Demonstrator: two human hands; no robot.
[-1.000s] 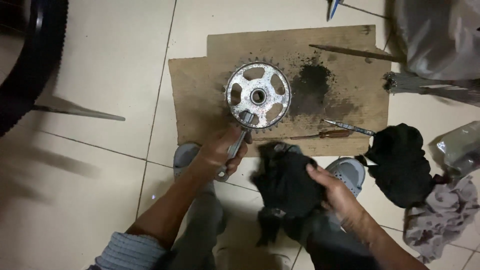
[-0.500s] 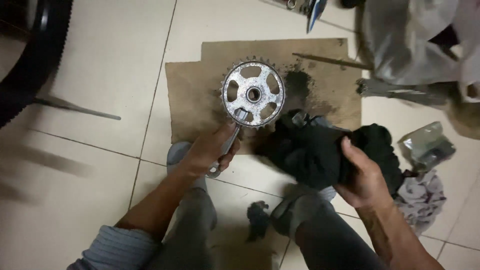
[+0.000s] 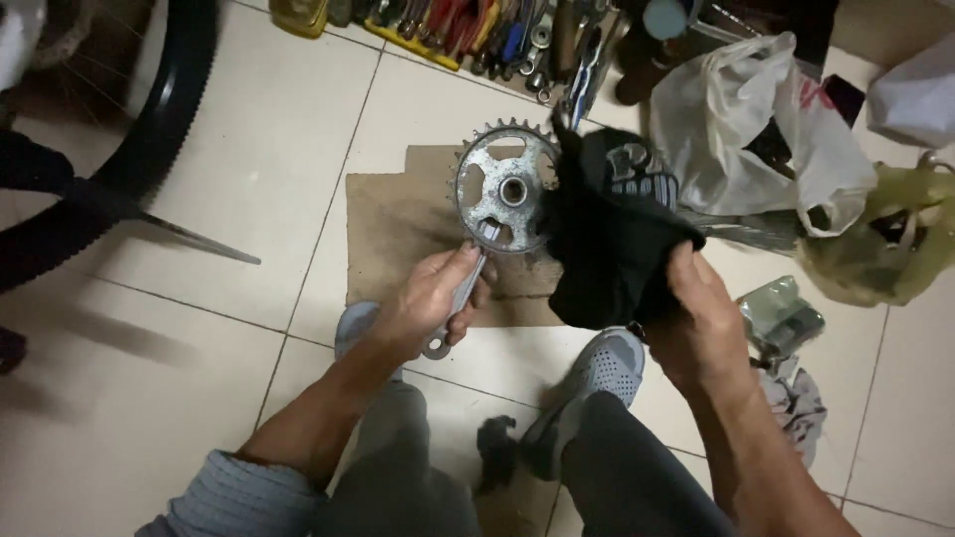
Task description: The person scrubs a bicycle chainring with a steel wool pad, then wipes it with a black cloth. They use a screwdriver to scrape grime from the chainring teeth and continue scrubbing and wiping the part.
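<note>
The silver metal toothed chainring with crank arm is held above the brown cardboard sheet, w/ teeth facing up to the camera and arm pointing down. The black crumpled cloth rag hangs at its right edge, touching the teeth.

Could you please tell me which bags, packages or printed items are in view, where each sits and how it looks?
White plastic bag: upper right floor, crumpled, red marks.
Yellow-green bag: right edge, translucent, bulging.
Black cloth: in right hand, against chainring, pale print.
Clear packet: beside right hand, greenish.
</note>
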